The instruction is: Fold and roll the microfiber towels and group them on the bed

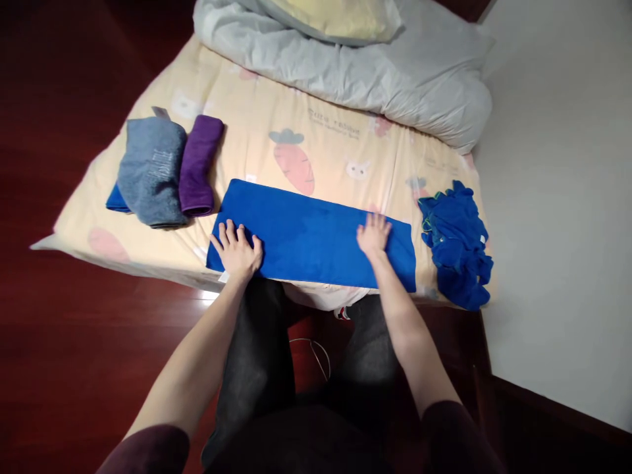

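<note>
Blue cloth [306, 240] lies flat in a long band along the near edge of the bed [336, 168]; left hand [237, 251] rests palm down on the cloth's left end, fingers spread wide, grasping nothing; right hand [374, 236], slightly blurred, lies over its right part near the far edge, fingers extended, grasping nothing; grey-blue folded textile [151, 174] and purple roll [199, 164] sit side by side to the left; crumpled blue heap [457, 247] lies to the right; pale grey quilt [405, 79] is bunched beyond.
</note>
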Motion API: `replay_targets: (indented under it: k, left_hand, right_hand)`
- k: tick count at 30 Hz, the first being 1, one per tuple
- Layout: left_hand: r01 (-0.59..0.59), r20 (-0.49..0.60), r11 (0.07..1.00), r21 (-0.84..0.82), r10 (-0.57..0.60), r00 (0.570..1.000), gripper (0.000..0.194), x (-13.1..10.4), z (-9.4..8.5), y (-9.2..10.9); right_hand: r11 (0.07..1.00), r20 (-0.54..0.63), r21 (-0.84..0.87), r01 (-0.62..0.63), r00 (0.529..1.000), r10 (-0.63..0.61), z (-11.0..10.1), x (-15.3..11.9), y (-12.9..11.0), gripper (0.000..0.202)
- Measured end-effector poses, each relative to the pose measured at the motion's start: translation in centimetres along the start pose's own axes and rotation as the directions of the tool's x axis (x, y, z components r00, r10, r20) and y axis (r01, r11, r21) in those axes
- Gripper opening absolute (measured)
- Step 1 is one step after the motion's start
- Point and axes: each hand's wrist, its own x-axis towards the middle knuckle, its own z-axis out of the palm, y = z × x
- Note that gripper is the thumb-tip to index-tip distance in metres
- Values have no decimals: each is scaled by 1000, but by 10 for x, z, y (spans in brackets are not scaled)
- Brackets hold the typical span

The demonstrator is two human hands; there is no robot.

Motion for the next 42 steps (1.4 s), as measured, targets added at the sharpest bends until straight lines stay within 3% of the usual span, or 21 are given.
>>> replay_targets:
  k: [3,5,7,10,12,15,18,22,25,28,33,36,39,42]
  left_hand:
    - [7,-5,1000,-17,-7,1000,67,0,1,1]
    - [9,-15,1000,-1,-9,1000,67,1,2,0]
    - [5,-31,1000,16,-5,1000,65,0,3,0]
    - [-13,-49,1000,25,14,999,63,0,3,0]
    - [-26,-49,999,20,27,998,62,-1,1,1]
    - [-41,-53,999,20,42,998,60,0,0,2]
    - [-59,-80,996,60,64,995,58,0,1,1]
    - [-78,-89,992,97,87,992,57,0,5,-3]
    - [-78,-82,991,104,87,993,54,-1,6,-6]
    - [-74,-65,989,129,83,994,55,-1,7,-6]
    - [-39,-26,975,218,46,999,63,2,5,-4]
    - [-88,64,975,203,77,995,68,-6,-6,-5]
    - [-72,75,974,216,57,996,73,-34,-24,-14]
    - [-70,184,974,214,30,982,73,-81,-38,-34]
  right_hand:
    - [919,67,191,345,929,-363,39,6,-94,62]
    - [893,125,232,385,899,-420,62,1,-134,63]
    - [902,159,241,359,902,-402,76,-5,-145,63]
    - [910,143,222,350,912,-385,77,-8,-110,61]
    - [936,116,183,301,939,-325,66,-7,-60,61]
    - [990,67,93,102,992,-109,44,-3,28,60]
    - [998,-7,15,-67,998,67,24,3,107,60]
    - [985,-41,-54,-162,986,160,11,21,169,60]
    - [981,-42,-59,-185,982,182,11,35,182,61]
    - [985,-32,-19,-170,985,169,13,23,179,62]
    - [998,42,23,-56,998,55,-5,-65,192,61]
    - [985,76,23,-170,983,168,-22,-116,216,61]
    - [960,47,71,-270,963,267,-32,-157,218,61]
    - [923,-105,175,-342,926,363,-27,-204,189,59]
